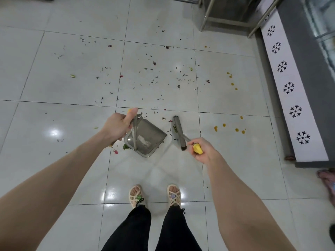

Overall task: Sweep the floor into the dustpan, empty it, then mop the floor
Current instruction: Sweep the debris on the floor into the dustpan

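My left hand (118, 126) grips the upright metal handle of a grey dustpan (146, 137) that rests on the white tiled floor, its open mouth facing right. A little pale dust lies inside it. My right hand (202, 151) holds the yellow-tipped handle of a broom (179, 133), whose grey head stands on the floor just right of the dustpan, apart from it. Small dark leaf bits and petals (154, 81) are scattered over the tiles ahead. Yellow-orange spots (233, 130) dot the floor to the right.
A grey counter base with a white snowflake-patterned strip (288, 87) runs along the right. Metal table legs (206, 15) stand at the back right. A pinkish cloth (328, 180) lies at the right edge. My sandalled feet (155, 195) stand just behind the dustpan.
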Demonstrator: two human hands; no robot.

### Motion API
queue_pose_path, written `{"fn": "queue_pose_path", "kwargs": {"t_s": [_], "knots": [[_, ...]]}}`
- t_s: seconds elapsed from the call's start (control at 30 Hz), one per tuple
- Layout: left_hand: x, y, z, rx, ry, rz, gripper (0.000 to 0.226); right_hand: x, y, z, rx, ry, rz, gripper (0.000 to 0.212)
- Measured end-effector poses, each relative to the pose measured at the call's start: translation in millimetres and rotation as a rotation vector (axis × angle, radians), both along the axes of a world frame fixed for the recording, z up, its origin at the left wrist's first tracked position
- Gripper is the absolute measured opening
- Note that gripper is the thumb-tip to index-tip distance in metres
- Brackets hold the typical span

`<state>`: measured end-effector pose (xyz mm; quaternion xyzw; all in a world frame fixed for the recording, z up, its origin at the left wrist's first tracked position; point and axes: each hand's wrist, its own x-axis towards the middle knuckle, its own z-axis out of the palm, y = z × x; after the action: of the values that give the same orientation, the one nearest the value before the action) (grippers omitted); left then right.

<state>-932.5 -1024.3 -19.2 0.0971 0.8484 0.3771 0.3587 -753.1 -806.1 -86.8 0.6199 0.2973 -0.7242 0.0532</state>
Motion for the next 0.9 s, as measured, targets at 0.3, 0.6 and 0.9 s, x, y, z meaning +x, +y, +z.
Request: {"fn": "queue_pose_path", "kwargs": {"t_s": [0.3,0.6,0.9], "knots": [[-16.5,-15.5,1.3,0.012,0.018,-0.048,0.065,26.2,12.2,11.7,0.067,-0.059,-0.103,0.016],[-1.2,8.6,-1.7,0.015,0.05,-0.007,0.064,61.9,44.3,-4.8,0.144,-0.159,-0.066,0.013],[20.1,23.8,-8.0,0.002,0.06,0.059,0.064,55.1,54.2,-25.7,0.076,-0.108,-0.062,0.014]]}}
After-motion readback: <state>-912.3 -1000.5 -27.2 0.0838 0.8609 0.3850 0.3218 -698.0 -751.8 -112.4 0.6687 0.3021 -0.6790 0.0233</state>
